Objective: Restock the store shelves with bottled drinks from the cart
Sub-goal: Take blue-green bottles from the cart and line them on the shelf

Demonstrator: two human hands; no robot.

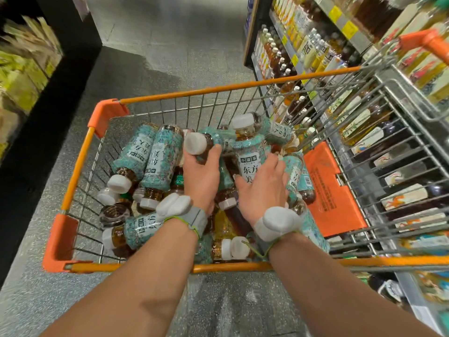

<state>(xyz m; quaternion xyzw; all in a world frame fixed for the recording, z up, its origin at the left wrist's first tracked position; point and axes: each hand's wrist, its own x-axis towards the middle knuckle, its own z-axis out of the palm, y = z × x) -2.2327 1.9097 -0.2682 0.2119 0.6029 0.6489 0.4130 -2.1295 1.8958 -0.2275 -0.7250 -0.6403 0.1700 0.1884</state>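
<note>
Shelf bottles (pixel 379 15) blur toward the right edge.

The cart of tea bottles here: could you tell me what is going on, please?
A person is reaching both hands into the orange-rimmed wire cart, which is piled with teal-labelled tea bottles. The left hand grips a tilted bottle just below its white cap, and the right hand is wrapped round an upright bottle at its label. Both bottles are in the cart; the shelves on the right hold rows of drinks.
</note>
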